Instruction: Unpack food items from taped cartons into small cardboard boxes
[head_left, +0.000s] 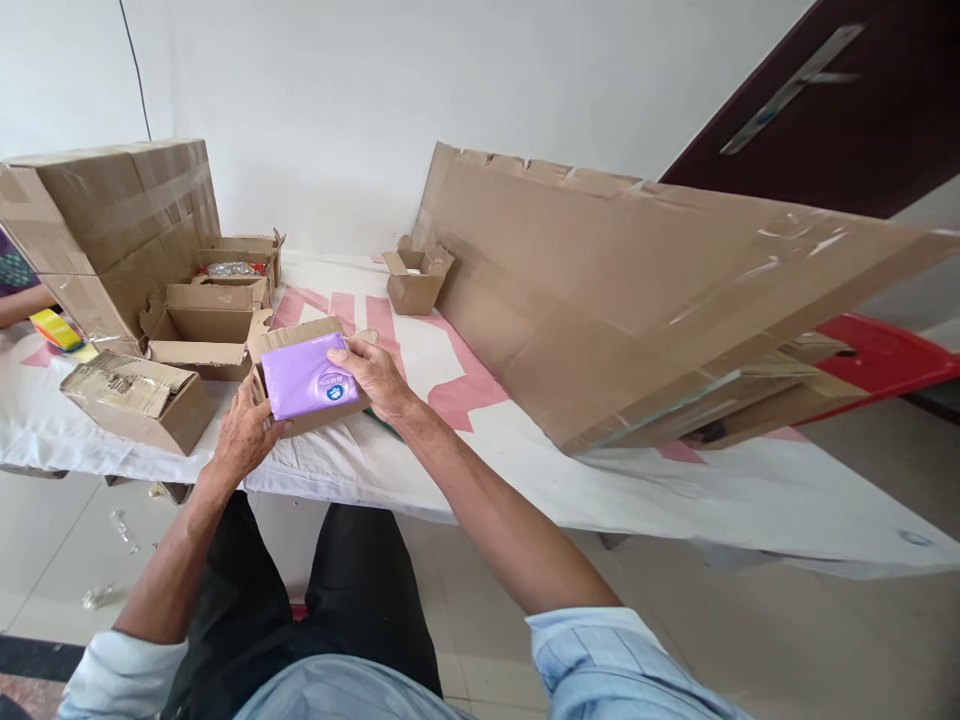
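A purple pack of tissues (304, 375) with a round blue label lies tilted over the mouth of a small open cardboard box (324, 418). My right hand (375, 375) pinches the pack at its upper right edge, thumb on top. At the lower left, my left hand (244, 430) grips the side of the same box, its thumb close to the pack's lower corner. Most of the box's inside is hidden beneath the pack.
To the left are a closed carton (139, 400), an open box (202, 325) and a tall carton stack (142, 225). Yellow tape (56, 330) lies beside another person's arm (22, 305). A small open box (415, 285) stands by a big leaning cardboard sheet (600, 290).
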